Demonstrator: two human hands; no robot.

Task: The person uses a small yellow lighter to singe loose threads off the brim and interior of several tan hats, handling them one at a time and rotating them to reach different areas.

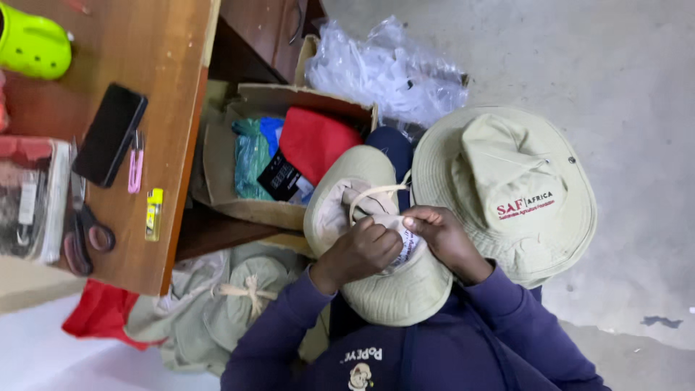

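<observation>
On the grey concrete floor (615,87) beside a wooden counter (145,58), the left hand (360,252) and right hand (443,235) both pinch closed on the white label inside an upturned beige cloth bucket hat (394,293), while a finished beige hat (507,192) lies just beside.

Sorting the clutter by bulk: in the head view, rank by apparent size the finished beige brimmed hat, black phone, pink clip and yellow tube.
1. Beige brimmed hat
2. Black phone
3. Pink clip and yellow tube: too alike to rank.
</observation>
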